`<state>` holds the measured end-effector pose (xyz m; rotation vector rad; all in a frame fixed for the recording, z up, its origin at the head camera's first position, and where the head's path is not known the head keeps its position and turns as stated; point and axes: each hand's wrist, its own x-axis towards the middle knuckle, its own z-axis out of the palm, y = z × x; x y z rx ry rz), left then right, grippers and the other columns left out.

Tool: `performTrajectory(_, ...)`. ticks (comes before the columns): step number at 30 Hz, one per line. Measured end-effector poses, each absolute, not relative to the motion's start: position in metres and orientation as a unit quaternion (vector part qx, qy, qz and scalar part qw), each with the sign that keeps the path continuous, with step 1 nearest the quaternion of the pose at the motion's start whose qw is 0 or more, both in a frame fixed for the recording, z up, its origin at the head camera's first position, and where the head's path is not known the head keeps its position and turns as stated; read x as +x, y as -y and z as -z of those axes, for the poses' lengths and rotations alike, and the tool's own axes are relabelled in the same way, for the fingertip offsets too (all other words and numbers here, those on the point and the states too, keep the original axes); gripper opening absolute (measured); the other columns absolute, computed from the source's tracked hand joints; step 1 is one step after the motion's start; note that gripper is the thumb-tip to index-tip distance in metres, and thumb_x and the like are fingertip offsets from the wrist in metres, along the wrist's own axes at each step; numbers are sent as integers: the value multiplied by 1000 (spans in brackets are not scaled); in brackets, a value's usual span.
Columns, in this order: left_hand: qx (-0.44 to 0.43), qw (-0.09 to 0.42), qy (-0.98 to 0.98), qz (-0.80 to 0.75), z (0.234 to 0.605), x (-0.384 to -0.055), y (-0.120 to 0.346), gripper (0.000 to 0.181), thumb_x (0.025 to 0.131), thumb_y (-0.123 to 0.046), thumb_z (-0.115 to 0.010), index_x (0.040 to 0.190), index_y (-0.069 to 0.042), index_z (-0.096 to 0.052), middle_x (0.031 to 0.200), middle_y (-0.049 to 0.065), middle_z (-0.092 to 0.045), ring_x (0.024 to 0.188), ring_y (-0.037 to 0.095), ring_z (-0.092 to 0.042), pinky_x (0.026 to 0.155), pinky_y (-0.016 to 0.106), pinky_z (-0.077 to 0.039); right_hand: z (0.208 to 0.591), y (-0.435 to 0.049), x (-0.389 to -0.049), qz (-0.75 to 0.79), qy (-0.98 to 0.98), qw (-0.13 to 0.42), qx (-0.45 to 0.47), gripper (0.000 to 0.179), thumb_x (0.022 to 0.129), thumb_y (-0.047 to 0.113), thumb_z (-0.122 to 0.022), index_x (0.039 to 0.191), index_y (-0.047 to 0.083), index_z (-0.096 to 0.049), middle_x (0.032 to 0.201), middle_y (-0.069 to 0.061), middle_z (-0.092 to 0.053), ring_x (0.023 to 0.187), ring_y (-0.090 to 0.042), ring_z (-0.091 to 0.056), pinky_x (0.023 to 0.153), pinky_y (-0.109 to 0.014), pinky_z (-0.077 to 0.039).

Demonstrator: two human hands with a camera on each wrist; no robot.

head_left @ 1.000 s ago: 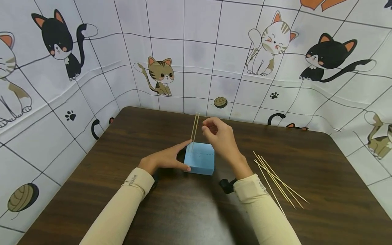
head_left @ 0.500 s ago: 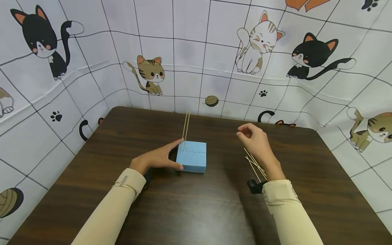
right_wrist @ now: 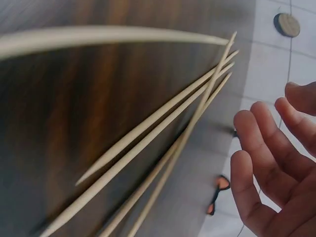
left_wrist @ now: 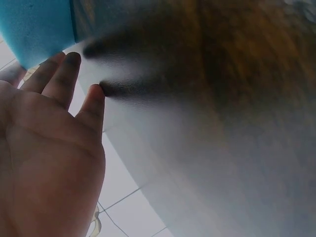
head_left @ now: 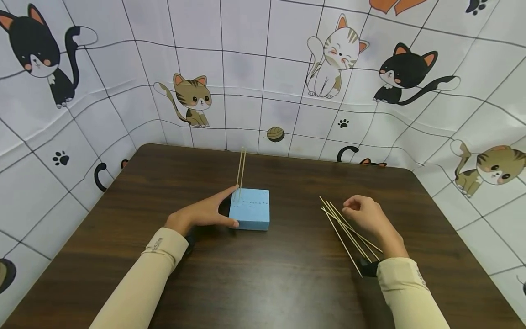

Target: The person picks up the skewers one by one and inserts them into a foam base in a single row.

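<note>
A light blue block (head_left: 249,209), foam-like with a row of small dark marks across its top, sits on the table. Two thin bamboo skewers (head_left: 241,167) stand upright at its back left. My left hand (head_left: 205,210) holds the block from the left, its thumb at the front corner and index finger at the back; in the left wrist view its fingers (left_wrist: 69,79) reach the block's side. Over to the right, several loose bamboo skewers (head_left: 345,228) lie partly crossed. My right hand (head_left: 371,219) hovers above them, fingers loosely bent, holding nothing.
The dark wooden table (head_left: 279,283) runs back to a white cloth (head_left: 246,68) printed with cats and a grid. A black wrist camera (head_left: 367,267) hides the near ends of some loose skewers.
My right hand has moved from beside the block rightward and down to the loose skewers. The left hand stays at the block. The head view has shifted slightly right.
</note>
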<state>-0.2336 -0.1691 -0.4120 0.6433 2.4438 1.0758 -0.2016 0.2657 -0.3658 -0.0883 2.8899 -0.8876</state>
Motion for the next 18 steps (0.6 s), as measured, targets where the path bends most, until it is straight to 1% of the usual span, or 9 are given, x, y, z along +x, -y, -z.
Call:
performTrajectory(4, 225, 195, -874, -384, 410, -232, 171, 112, 81, -45, -80, 161, -19, -6, 166, 13, -6, 151, 37, -10, 117, 62, -16, 373, -276, -197, 283, -955, 81, -26, 25, 97, 17, -60, 112, -2, -64, 98, -14, -70, 82, -22, -65, 75, -44, -51)
performTrajectory(6, 224, 196, -874, -385, 409, -232, 171, 112, 81, -45, -80, 161, -19, -6, 166, 13, -6, 151, 37, -10, 117, 62, -15, 377, -280, -195, 279, -956, 89, -22, 24, 97, 18, -61, 110, -2, -64, 96, -13, -70, 80, -21, -65, 75, -44, -51)
performTrajectory(9, 224, 195, -874, -385, 409, -232, 170, 112, 81, -45, -80, 161, -20, -6, 166, 12, -6, 152, 37, -10, 117, 62, -15, 381, -286, -194, 267, -959, 96, -16, 24, 96, 19, -63, 108, -2, -64, 95, -12, -69, 81, -21, -63, 74, -44, -51)
performTrajectory(14, 225, 195, -873, -385, 410, -232, 170, 112, 81, -45, -79, 161, -20, -6, 167, 12, -6, 152, 37, -10, 117, 63, -16, 387, -291, -191, 260, -960, 105, -9, 23, 95, 21, -65, 104, 0, -65, 95, -11, -67, 86, -26, -61, 76, -46, -49)
performTrajectory(18, 225, 196, -873, -386, 412, -233, 169, 112, 81, -45, -79, 161, -20, -5, 167, 11, -5, 152, 37, -10, 117, 64, -16, 391, -291, -190, 261, -960, 104, -14, 23, 92, 22, -68, 99, 1, -66, 93, -10, -68, 88, -27, -61, 76, -47, -49)
